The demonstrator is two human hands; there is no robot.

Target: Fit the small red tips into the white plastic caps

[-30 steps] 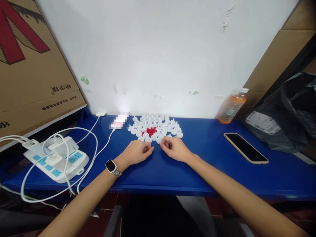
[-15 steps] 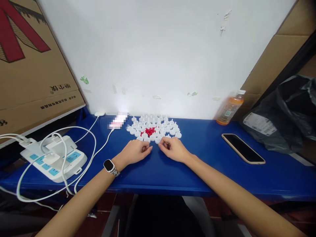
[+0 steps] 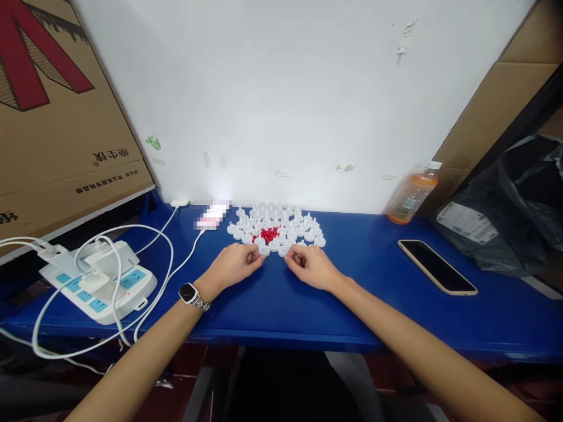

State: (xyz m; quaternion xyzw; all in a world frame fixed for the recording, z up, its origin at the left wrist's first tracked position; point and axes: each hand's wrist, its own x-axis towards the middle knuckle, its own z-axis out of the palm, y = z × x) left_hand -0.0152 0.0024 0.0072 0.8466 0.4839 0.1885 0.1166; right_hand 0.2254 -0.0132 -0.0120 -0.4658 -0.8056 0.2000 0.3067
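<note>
I see my left hand (image 3: 233, 265) and right hand (image 3: 308, 265) curled at the small white plastic caps (image 3: 276, 227) on the blue table (image 3: 373, 293); whether they hold anything, I cannot tell.

One head-worn camera looks forward and down, close over the blue table (image 3: 373, 305).

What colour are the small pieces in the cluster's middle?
Red pieces, ringed by white ones; head view.
</note>
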